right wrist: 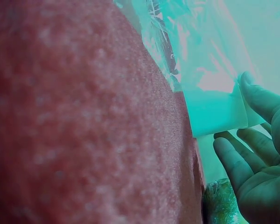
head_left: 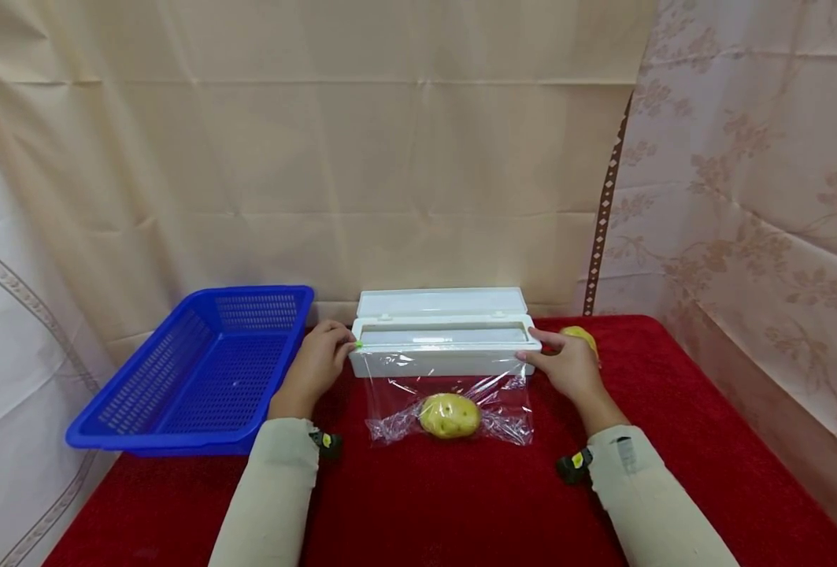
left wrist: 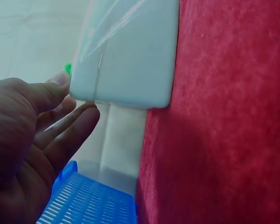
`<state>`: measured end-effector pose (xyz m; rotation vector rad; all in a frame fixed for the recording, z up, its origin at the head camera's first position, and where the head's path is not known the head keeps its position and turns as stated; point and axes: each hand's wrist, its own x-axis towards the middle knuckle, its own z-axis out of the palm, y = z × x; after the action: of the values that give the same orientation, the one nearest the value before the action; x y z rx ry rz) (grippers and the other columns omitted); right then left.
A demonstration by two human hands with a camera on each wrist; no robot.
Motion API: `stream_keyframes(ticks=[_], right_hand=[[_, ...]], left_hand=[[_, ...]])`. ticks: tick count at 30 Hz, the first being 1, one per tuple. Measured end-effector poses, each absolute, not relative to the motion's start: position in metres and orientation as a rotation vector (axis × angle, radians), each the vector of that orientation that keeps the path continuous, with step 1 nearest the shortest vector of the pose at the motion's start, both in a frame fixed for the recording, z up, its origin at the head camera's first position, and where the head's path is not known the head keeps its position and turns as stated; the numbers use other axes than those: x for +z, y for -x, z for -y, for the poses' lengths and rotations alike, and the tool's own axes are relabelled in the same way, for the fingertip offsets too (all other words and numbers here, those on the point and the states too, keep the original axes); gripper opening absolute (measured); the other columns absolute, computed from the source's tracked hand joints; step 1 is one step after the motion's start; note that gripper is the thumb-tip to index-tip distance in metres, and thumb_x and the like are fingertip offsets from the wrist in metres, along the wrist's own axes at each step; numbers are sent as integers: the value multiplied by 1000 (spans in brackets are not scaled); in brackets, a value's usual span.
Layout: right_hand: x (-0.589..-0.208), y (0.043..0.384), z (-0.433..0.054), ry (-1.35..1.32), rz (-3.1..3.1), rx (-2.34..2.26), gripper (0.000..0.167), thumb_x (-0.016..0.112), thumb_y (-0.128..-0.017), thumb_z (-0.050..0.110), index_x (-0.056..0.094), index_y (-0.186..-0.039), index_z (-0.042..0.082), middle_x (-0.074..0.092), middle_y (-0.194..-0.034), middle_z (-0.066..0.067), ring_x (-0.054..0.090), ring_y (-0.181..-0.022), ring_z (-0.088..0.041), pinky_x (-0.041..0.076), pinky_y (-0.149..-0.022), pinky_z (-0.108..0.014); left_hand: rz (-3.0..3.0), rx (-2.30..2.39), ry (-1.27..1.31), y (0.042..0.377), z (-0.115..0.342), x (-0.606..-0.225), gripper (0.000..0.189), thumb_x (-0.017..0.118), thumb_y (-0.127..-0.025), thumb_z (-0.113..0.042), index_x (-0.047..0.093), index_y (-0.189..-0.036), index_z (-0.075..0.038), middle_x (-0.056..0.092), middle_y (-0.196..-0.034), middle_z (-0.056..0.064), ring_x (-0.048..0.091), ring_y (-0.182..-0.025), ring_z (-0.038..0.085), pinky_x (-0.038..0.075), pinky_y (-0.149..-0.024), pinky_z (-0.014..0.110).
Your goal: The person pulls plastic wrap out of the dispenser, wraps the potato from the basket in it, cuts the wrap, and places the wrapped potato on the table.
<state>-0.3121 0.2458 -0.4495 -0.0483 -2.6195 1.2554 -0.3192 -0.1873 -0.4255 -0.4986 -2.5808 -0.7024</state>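
A white cling film box (head_left: 446, 362) stands on the red cloth with its lid (head_left: 442, 301) tilted back. Clear cling film (head_left: 390, 405) hangs from its front edge and lies over a potato (head_left: 449, 416) in front. My left hand (head_left: 319, 358) holds the box's left end, its thumb beside a small green slider (left wrist: 68, 69). At the opposite end, my right hand (head_left: 567, 364) grips the corner, with the thumb (right wrist: 253, 91) on the film at the front edge and the fingers at the end face. Behind that hand sits a second potato (head_left: 579, 337), partly hidden and shiny with wrap.
A blue plastic basket (head_left: 276, 409) stands to the left, close to my left forearm. The red cloth (head_left: 453, 504) covers the table. Beige curtains (head_left: 418, 157) hang right behind the box, and a patterned curtain (head_left: 758, 197) hangs on the right.
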Motion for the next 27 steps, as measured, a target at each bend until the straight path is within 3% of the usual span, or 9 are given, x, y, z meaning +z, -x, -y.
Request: stream_keyframes(ticks=[6, 10, 13, 22, 27], right_hand=[[-451, 313, -246, 67, 2617, 1272, 70, 86, -81, 51, 66, -140, 19, 63, -140, -18, 55, -125, -34, 43, -103, -49], [-451, 313, -246, 52, 2613, 1275, 70, 86, -81, 50, 66, -139, 18, 64, -138, -19, 55, -124, -34, 43, -104, -50], [-451, 313, -246, 36, 2608, 1268, 69, 86, -81, 49, 66, -139, 17, 64, -137, -20, 55, -124, -34, 43, -104, -49], [-449, 312, -244, 53, 2625, 1277, 68, 85, -83, 48, 65, -141, 18, 61, -142, -19, 54, -126, -34, 43, -101, -46], [-449, 310, -243, 20, 2607, 1233, 69, 85, -84, 47, 64, -143, 20, 64, -138, -18, 60, -121, -35, 49, -91, -43]], left_hand=[[2632, -780, 441, 317, 188, -423, 17, 68, -98, -14, 73, -110, -3, 66, -121, 17, 65, -114, 35, 51, -101, 51], [2680, -729, 411, 316, 185, -423, 37, 76, -93, -32, 71, -123, -10, 65, -134, 13, 60, -127, 34, 45, -109, 55], [2677, -656, 424, 316, 183, -424, 43, 83, -88, -39, 73, -122, -15, 66, -134, 10, 60, -129, 31, 44, -106, 56], [2574, -590, 521, 317, 179, -426, 23, 84, -88, -31, 80, -107, -20, 72, -123, 7, 62, -118, 31, 42, -94, 52], [2550, -613, 563, 316, 178, -424, 10, 83, -89, -28, 83, -96, -21, 72, -120, 6, 62, -118, 30, 41, -95, 52]])
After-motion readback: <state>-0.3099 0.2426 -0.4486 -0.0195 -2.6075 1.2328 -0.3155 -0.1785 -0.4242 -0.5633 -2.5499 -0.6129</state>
